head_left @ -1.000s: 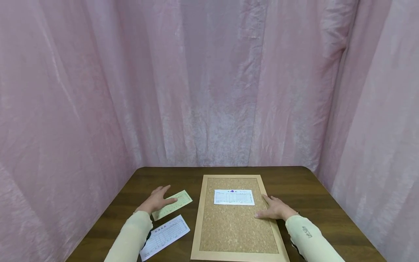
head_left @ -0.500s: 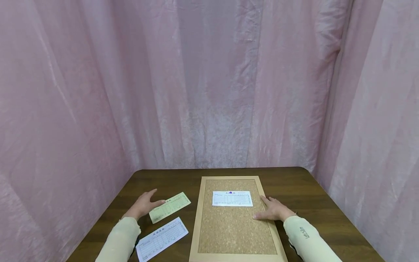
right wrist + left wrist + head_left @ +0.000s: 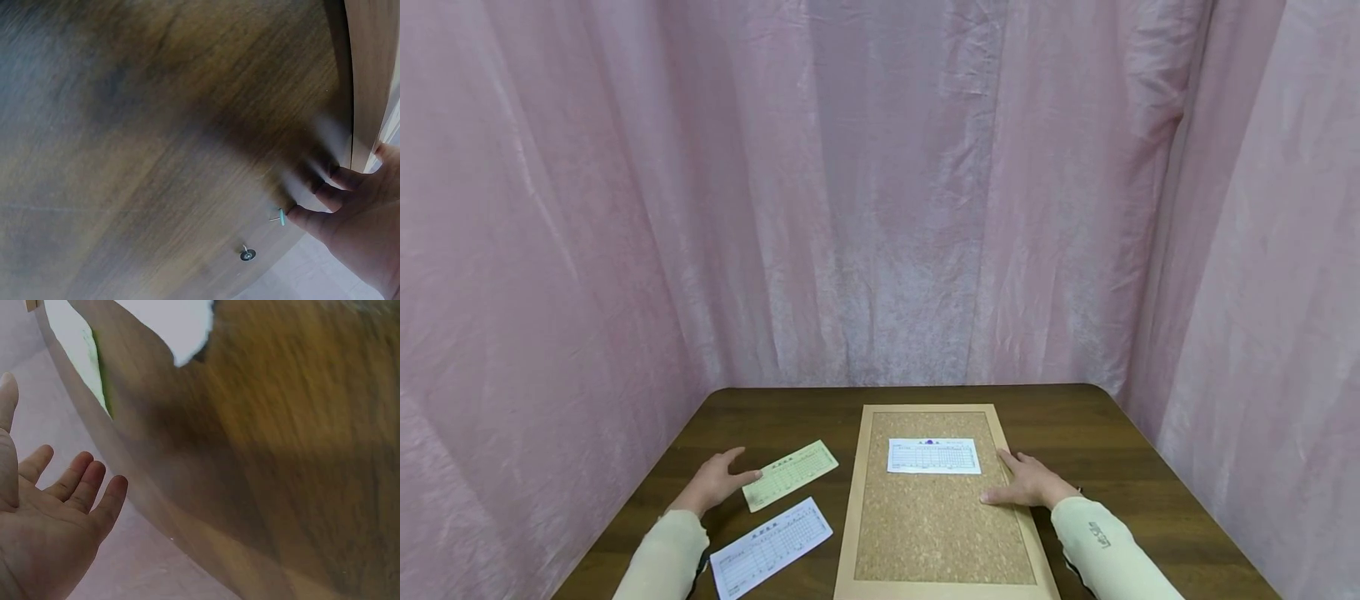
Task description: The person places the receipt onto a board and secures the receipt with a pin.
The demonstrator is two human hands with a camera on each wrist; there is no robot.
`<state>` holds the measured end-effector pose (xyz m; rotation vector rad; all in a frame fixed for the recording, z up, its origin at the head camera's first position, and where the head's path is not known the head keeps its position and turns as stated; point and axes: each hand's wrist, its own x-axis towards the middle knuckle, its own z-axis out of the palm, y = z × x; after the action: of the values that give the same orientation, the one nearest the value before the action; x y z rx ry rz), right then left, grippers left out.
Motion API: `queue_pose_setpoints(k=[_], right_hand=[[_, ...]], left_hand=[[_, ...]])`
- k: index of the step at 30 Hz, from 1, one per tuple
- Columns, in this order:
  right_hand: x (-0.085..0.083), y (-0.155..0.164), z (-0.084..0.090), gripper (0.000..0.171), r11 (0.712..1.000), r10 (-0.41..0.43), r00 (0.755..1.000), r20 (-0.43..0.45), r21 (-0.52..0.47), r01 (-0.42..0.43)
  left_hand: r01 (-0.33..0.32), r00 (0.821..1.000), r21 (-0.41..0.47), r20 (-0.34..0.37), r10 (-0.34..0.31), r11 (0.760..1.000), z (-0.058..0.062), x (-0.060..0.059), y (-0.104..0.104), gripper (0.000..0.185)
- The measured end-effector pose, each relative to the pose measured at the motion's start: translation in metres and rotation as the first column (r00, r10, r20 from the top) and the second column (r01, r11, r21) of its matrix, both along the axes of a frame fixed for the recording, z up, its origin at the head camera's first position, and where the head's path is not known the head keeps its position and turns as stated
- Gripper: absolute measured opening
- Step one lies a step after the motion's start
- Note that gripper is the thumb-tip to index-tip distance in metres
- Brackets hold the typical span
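Note:
My left hand (image 3: 715, 483) hovers with spread fingers just left of a pale green printed slip (image 3: 790, 475). It holds nothing, and its palm shows in the left wrist view. Below the green slip lies a white printed slip (image 3: 771, 546), close to the left sleeve. My right hand (image 3: 1030, 485) rests over the right frame edge of a wood-framed cork board (image 3: 940, 529), fingers spread and thumb toward the cork. On the board's upper part sits another white slip (image 3: 934, 457) with a purple dot (image 3: 929, 442) at its top edge.
Two small pins lie on the brown wooden table (image 3: 1112, 467) near the right fingers: a teal pushpin (image 3: 282, 217) and a dark round-headed one (image 3: 248, 255). Pink curtains (image 3: 880, 208) surround the table at the back and sides.
My left hand has drawn away to the left and slightly toward me, uncovering the green slip. The right hand has stayed on the board's edge.

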<state>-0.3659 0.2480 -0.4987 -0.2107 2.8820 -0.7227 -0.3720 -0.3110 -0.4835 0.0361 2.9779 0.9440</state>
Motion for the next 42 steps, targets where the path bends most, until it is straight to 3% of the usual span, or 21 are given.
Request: queue_pose_setpoints(k=[23,42], right_hand=[[0.0,0.001,-0.003,0.111,1.0,0.008,1.0,-0.001,0.012,-0.008],[-0.002,0.002,-0.003,0.111,1.0,0.0,1.0,0.005,0.006,0.0]], left_hand=[[-0.038,0.999,0.04,0.025,0.037,0.999,-0.015,0.006,-0.012,0.081],[-0.068,0.997,0.113,0.048,0.063,0.991,-0.023,-0.011,-0.012,0.075]])
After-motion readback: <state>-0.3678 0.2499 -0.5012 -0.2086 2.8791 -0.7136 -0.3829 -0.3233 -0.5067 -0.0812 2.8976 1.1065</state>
